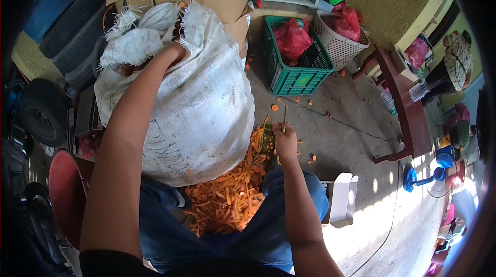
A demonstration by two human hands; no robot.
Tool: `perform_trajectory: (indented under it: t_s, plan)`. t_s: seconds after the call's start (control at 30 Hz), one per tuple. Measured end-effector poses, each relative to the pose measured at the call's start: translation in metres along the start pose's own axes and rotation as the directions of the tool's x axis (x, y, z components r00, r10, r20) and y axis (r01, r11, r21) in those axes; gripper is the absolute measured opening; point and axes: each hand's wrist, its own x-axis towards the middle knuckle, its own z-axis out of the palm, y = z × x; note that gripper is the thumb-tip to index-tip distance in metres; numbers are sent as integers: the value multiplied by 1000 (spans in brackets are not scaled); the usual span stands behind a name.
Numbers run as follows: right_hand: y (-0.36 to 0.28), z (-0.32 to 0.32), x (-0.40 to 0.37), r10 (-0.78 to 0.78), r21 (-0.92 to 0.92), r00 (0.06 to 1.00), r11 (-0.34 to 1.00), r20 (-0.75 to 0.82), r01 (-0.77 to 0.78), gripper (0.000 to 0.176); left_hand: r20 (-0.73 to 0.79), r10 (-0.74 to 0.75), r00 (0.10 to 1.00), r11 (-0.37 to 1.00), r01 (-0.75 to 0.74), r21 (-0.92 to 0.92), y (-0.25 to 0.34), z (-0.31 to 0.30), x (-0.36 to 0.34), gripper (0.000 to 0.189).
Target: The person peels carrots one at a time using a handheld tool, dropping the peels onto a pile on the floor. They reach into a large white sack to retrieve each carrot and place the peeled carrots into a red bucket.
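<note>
While your left hand [173, 53] sits buried in the sack [206, 106] — its grip I cannot tell — your right hand [285, 141] clenches the blade [283, 118] above the peelings [227, 199], so a toppling sack could knock it into you.

Open floor [341, 127] lies right of and beyond the right hand [285, 141], which grips a tool [283, 121]; a thin cable [361, 131] crosses it. The sack [206, 101] fills the space ahead and left; the left hand [174, 52] is inside its mouth. Crate [294, 78] and basket [338, 44] bound the far side, the bench [408, 112] the right. A white box [343, 197] stands beside the right knee. Tyres [67, 29] and a red tub [62, 189] close the left.
</note>
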Motion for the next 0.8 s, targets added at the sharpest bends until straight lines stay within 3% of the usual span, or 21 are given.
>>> perform_trajectory:
  t_s: [0.07,0.1,0.13,0.23,0.3,0.33,0.37,0.43,0.47,0.53,0.57,0.6,0.63,0.7,0.77,0.8]
  plan:
    - [2,5,-1,38,16,999,999,29,-39,25,-58,29,998,998,-26,66,6,0,-11,41]
    - [8,8,2,-34,0,999,999,-10,34,25,-97,44,994,998,-39,54,7,0,-14,41]
    - [11,11,4,-107,-18,993,994,-48,107,24,-144,63,988,998,-61,20,8,-1,-17,41]
    - [9,9,4,-95,61,995,993,-40,98,28,-337,88,937,962,-168,-216,11,-13,-31,42]
    - [13,9,6,-55,36,998,998,-27,56,28,-460,43,887,830,-288,-477,16,-31,-43,43]
    - [11,9,5,-63,19,998,998,-23,63,28,-450,-112,886,700,-251,-668,43,-52,-75,45]
    - [10,7,4,-72,2,997,997,-18,72,29,-536,-117,836,522,-408,-749,42,-64,-75,43]
    - [10,7,4,-68,18,997,997,-20,68,29,-450,-208,868,96,-440,-893,66,-100,-117,40]
    - [10,8,4,-58,29,998,998,-29,59,29,-462,-215,861,105,-450,-887,69,-115,-133,40]
    - [7,9,2,-20,82,1000,996,10,19,28,-236,-111,965,-145,-251,-957,65,-138,-167,39]
    - [12,11,4,-29,88,999,996,26,27,28,-249,-122,961,-136,-265,-955,61,-139,-186,39]
    - [20,16,8,-55,93,998,994,32,52,28,-41,11,999,-310,-35,-950,59,-134,-210,41]
    - [24,22,6,-78,97,996,993,35,75,28,148,179,973,-440,214,-872,57,-125,-233,43]
    - [7,21,-11,-56,136,996,990,74,45,27,269,147,952,-482,306,-821,53,-93,-278,43]
    - [-3,21,-24,13,318,979,945,202,-78,18,387,-6,922,-396,353,-848,49,-55,-316,37]
    - [2,24,-24,70,302,981,945,182,-123,18,460,15,888,-409,425,-807,40,-30,-327,33]
